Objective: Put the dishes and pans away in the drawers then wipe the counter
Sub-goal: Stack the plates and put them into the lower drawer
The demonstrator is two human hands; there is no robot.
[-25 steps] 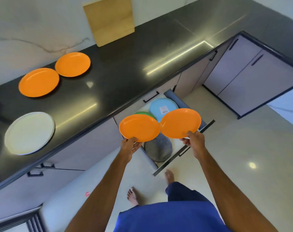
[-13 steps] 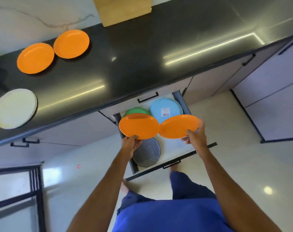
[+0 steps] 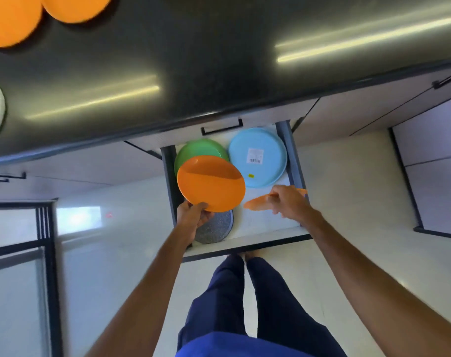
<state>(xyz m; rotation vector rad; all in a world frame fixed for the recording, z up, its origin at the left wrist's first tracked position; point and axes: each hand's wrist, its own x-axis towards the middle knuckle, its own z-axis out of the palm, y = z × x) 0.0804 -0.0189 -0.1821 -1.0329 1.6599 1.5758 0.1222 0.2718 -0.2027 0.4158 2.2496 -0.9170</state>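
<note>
One orange plate point(image 3: 211, 182) hangs over the open drawer point(image 3: 257, 242), pinched at its rim by your left hand point(image 3: 193, 217). Your right hand point(image 3: 290, 203) grips a second orange plate point(image 3: 256, 203) edge-on, low over the drawer. You look mid-stowing; next, probably lay it flat beside the blue plate point(image 3: 257, 155).

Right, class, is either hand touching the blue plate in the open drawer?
No: the blue plate lies untouched in the drawer; the left hand grips the left orange plate, the right hand the right orange plate.
</note>
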